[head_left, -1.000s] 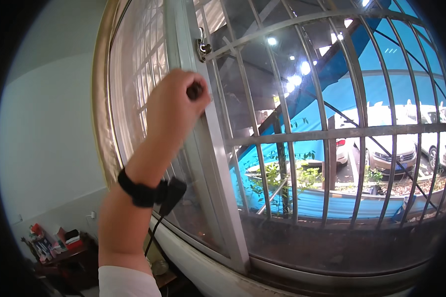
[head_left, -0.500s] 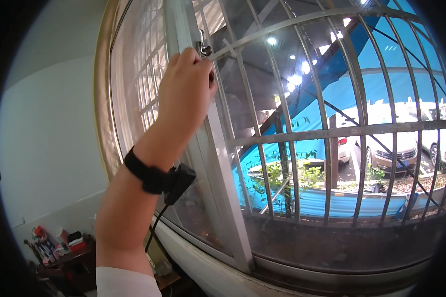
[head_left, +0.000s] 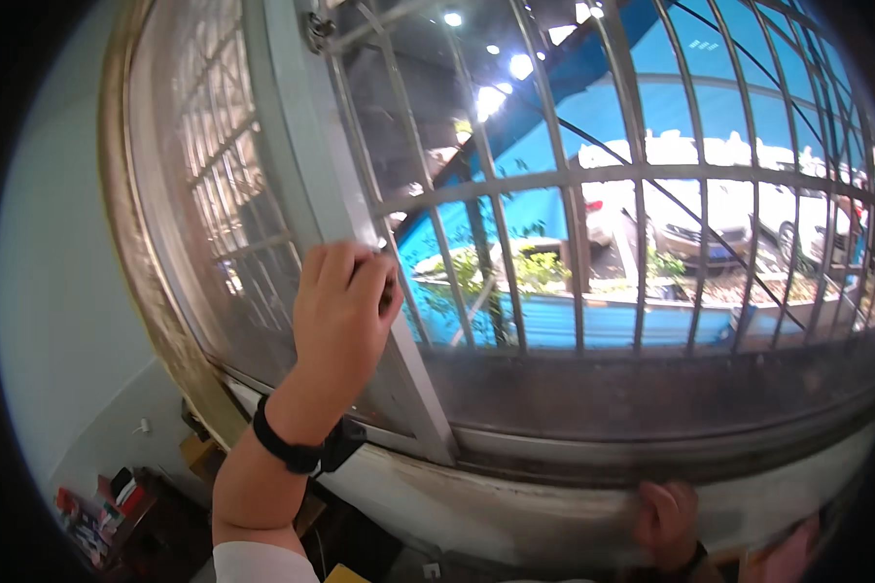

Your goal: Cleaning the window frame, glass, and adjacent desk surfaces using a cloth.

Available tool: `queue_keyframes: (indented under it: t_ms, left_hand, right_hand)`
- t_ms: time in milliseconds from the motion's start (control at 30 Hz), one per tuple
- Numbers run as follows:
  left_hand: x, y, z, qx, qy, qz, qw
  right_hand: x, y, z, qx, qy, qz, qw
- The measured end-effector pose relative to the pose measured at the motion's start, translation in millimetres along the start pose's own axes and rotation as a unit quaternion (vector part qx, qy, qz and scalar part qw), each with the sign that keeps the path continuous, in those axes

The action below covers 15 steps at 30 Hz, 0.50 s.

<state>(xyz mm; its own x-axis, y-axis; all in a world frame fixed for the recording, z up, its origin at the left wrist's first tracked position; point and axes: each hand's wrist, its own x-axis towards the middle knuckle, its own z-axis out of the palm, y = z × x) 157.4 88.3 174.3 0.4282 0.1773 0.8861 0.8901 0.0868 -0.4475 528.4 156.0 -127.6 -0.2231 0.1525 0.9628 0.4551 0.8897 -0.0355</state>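
My left hand [head_left: 345,311] is closed, knuckles up, against the upright metal edge of the sliding window sash [head_left: 306,155]. A dark gap shows between its curled fingers; whatever they hold, if anything, is hidden. Above it, on the same upright, sits a metal window latch [head_left: 316,32], apart from the hand. A black wrist strap [head_left: 287,449] with a small box is round my left wrist. My right hand [head_left: 668,520] is low at the right, in front of the sill [head_left: 515,500]. Its fingers look curled in, slightly blurred, and their contents cannot be made out.
Metal security bars [head_left: 642,175] stand outside the glass. Beyond them are a blue sheet [head_left: 729,107], plants and parked cars [head_left: 700,228]. A gold-brown curtain or trim [head_left: 117,194] edges the window's left side. Red and dark items [head_left: 117,496] lie on furniture at lower left.
My left hand has left the latch area and moved down along the sash upright. My right hand has come into view at the bottom. The view has shifted right and downward.
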Motion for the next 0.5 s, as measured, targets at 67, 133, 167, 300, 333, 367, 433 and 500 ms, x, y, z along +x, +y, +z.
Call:
queue_keyframes:
  t_ms: [67, 133, 167, 300, 333, 367, 433, 500]
  left_hand:
    - [-35.5, 17.1, 1.2, -0.055, -0.030, -0.009, 0.998]
    - [-67.3, 33.8, -4.2, -0.181, -0.084, -0.109, 0.974]
    - [-76.3, 45.0, -10.8, -0.198, -0.089, -0.113, 0.970]
    - [-104.6, 105.0, -23.3, -0.376, -0.136, -0.077, 0.913]
    - [-113.5, 118.0, -21.3, -0.454, -0.144, -0.072, 0.876]
    - [-119.9, 131.4, -18.2, -0.469, -0.142, -0.074, 0.868]
    - [-125.2, 151.0, -16.0, -0.571, -0.174, -0.182, 0.781]
    - [-137.2, 158.5, -7.9, -0.635, -0.201, -0.190, 0.722]
  right_hand:
    - [8.3, 2.1, 4.5, 0.013, -0.016, 0.022, 1.000]
    - [22.3, -1.3, 2.8, 0.018, -0.048, 0.039, 0.998]
    - [30.0, -6.9, 4.1, 0.014, -0.060, 0.039, 0.997]
    - [59.2, -44.9, 4.7, 0.123, -0.144, 0.117, 0.975]
    - [67.2, -60.4, 13.7, 0.181, -0.127, 0.131, 0.966]
    - [72.7, -73.5, 24.6, 0.235, -0.108, 0.145, 0.955]
    - [78.2, -92.1, 36.1, 0.256, -0.134, 0.121, 0.950]
    - [84.8, -116.2, 43.6, 0.247, -0.123, 0.153, 0.949]
